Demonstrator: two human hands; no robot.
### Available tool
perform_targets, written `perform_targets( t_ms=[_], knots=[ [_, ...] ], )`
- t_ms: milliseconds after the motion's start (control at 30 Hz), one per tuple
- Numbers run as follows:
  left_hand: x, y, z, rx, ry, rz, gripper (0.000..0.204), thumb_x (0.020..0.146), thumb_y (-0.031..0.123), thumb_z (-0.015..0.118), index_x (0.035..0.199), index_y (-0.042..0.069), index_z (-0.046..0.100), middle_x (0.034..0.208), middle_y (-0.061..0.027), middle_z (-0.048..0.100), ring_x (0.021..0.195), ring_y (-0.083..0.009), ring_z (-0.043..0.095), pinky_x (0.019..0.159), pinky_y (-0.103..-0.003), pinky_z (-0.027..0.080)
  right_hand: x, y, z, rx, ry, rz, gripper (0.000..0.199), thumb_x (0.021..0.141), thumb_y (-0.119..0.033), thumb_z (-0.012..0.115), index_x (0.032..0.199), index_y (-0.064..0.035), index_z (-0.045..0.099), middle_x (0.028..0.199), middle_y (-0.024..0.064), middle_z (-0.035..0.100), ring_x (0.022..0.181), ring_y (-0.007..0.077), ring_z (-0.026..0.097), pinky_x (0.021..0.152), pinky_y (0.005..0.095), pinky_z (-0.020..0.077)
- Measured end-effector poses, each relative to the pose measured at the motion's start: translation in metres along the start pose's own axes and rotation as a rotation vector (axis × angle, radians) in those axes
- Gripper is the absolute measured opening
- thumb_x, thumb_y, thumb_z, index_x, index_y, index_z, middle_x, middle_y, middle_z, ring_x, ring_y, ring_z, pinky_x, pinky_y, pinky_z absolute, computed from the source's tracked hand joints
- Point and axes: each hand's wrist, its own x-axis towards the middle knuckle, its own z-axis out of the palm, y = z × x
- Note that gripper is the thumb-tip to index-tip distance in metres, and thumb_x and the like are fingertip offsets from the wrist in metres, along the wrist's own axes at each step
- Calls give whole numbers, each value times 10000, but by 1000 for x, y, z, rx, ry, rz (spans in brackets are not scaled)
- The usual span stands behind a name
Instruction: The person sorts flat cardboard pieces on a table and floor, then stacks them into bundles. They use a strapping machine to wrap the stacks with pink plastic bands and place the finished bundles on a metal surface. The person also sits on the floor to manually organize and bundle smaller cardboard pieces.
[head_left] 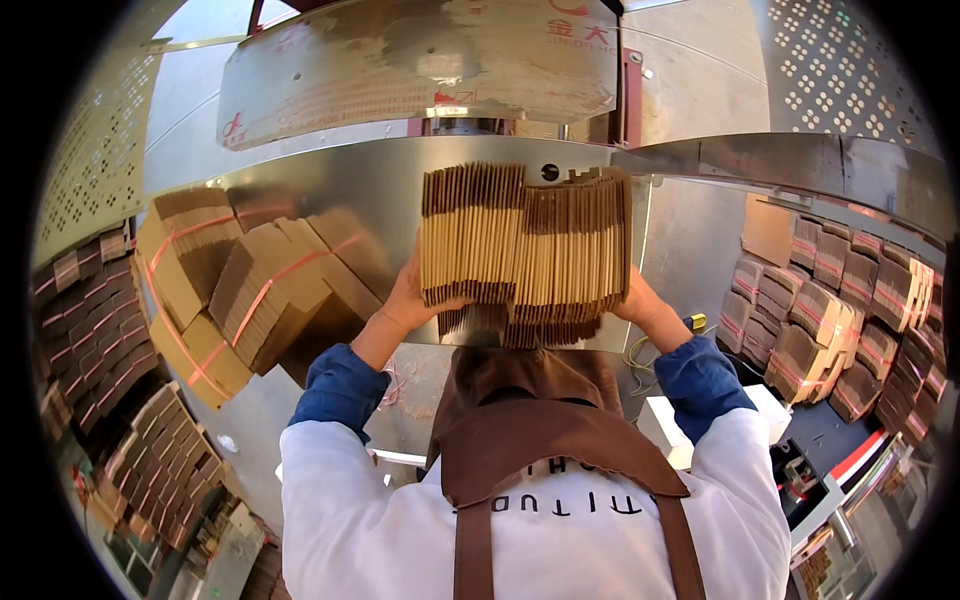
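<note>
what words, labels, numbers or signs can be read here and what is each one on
Worn silvery panel: red characters and letters, upper right; legible but not copied here.
Same panel, lower down: small red print, too faint to read.
White long-sleeved top: black letters, partly covered by the brown apron; not copied here.
Brown corrugated cardboard stack: no print visible.

Cardboard bundles (285,300): left of centre, leaning close together, strapped in red
Far-left stacks (95,330): brown, strapped, in rows
Right-hand stacks (820,320): cardboard, many bound in red
Plain sheet (768,229): brown, just beside the right-hand stacks
Perforated panels (850,75): one in each upper corner
Metal cover (420,75): scuffed, printed in red, top centre
Small yellow object (695,322): right of centre, kind unclear
</note>
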Motion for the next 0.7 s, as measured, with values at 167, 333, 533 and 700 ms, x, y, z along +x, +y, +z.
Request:
perform_targets(
  t_ms=[167, 333, 533, 700],
  knots=[
    [6, 56, -24, -183, -73, -148, 473, 701, 194, 825, 1084, 10, 616, 925, -92, 689, 832, -182, 653, 787, -329, 526, -13, -60, -34, 168, -11, 38, 479, 720, -209, 789, 1133, -45, 607, 1073, 135, 625, 1015, 307, 597, 903, 390, 478],
    [10, 127, -74, -163, -207, -116, 574, 742, 281, 804, 1187, 6, 569, 1098, -109, 658, 988, -206, 631, 880, -342, 499, -17, -108, -90, 760, -159, 196, 742, 733, -249, 825, 1304, 54, 462, 1220, 144, 580, 1129, 230, 533, 982, 391, 427],
    [87, 31, -60, -351, -601, -779, 614, 813, 556, 667, 1193, 79, 594, 1023, -72, 679, 834, -172, 670, 725, -329, 549, 46, 3, -49, 602, -326, 662, 768, 830, -721, 508, 1089, -6, 617, 889, 82, 658, 708, 173, 631, 592, 309, 501],
    [86, 34, -53, -440, -575, -819, 535, 844, 498, 663, 1155, 66, 601, 987, -25, 678, 810, -134, 657, 684, -262, 528, 38, 1, -38, 735, -290, 582, 661, 851, -666, 545, 1014, -34, 651, 799, 26, 632, 635, 104, 572, 507, 260, 429]
  ],
)
